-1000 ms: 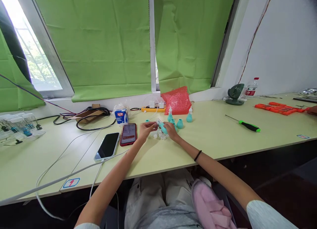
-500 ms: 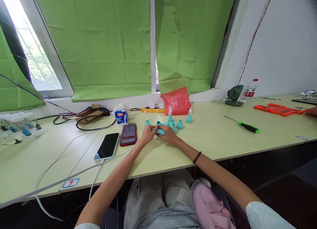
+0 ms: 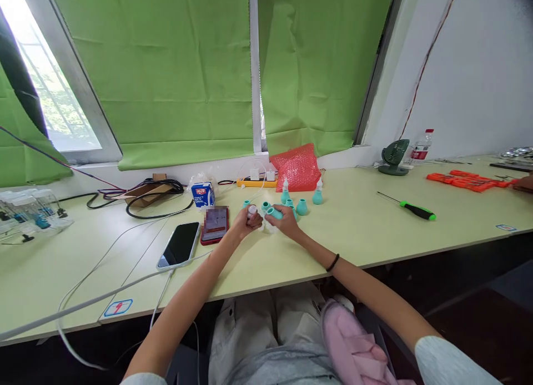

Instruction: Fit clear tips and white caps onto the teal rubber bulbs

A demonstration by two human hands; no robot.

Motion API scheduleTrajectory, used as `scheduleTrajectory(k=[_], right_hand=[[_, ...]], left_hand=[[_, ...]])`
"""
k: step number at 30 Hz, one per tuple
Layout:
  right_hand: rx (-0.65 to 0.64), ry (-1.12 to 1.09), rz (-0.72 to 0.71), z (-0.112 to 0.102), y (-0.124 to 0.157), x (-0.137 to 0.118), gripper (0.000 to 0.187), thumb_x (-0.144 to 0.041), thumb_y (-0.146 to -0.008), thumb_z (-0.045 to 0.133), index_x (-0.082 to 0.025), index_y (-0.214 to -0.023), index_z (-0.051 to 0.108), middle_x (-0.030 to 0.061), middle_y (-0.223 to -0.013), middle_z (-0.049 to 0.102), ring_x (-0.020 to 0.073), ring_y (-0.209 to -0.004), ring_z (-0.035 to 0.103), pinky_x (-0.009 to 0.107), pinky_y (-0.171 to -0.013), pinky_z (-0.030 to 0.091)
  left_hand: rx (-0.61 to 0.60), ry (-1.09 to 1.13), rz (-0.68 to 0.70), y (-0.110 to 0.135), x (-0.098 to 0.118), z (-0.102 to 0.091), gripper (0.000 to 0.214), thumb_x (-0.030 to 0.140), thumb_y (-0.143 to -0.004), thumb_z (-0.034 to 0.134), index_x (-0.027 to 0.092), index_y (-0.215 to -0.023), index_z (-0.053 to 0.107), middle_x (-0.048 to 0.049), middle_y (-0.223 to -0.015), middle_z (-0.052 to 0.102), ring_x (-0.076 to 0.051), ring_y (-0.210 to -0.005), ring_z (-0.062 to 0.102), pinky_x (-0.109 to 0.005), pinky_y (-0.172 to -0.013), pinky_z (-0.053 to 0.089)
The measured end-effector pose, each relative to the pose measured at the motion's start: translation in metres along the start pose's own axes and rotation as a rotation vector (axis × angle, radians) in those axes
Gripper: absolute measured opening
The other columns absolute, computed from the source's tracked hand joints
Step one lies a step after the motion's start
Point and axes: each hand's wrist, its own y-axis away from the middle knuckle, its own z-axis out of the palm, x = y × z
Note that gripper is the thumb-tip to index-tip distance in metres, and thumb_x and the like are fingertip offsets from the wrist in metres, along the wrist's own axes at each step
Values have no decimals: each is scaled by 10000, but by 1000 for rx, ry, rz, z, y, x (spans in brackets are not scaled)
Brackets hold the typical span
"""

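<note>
My left hand is closed around a small whitish nozzle, its end showing above the fingers. In my right hand a teal squeeze bulb lies tilted, its open mouth toward the left hand. The hands are slightly apart over the table. Small clear-white pieces lie between them, too small to make out. Behind the hands stand several teal bulbs with open necks, some partly hidden by the right hand. Two others, one bulb with a clear nozzle and another nozzle-topped bulb, stand upright farther back.
Left of the hands lie a red-cased phone and a white-edged phone with a cable. A blue-and-white carton and red bubble wrap stand behind. To the right are a screwdriver, a fan and orange tools.
My hands have moved apart. The teal bulb has turned, its mouth now showing, and the whitish nozzle now shows in my left fist.
</note>
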Motion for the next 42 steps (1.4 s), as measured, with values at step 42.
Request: scheduleTrajectory(k=[42], right_hand=[[-99,444,-104,-2,-8,32,202,-83,-739,389,-180,-872,507,49,-849,554,176,-846,488,298,-777,399]], left_hand=[[61,-927,254,5,-26,14,316,280,-796,439,215,-1083,555,-76,-919,521,-194,-820,528,-315,-723,416]])
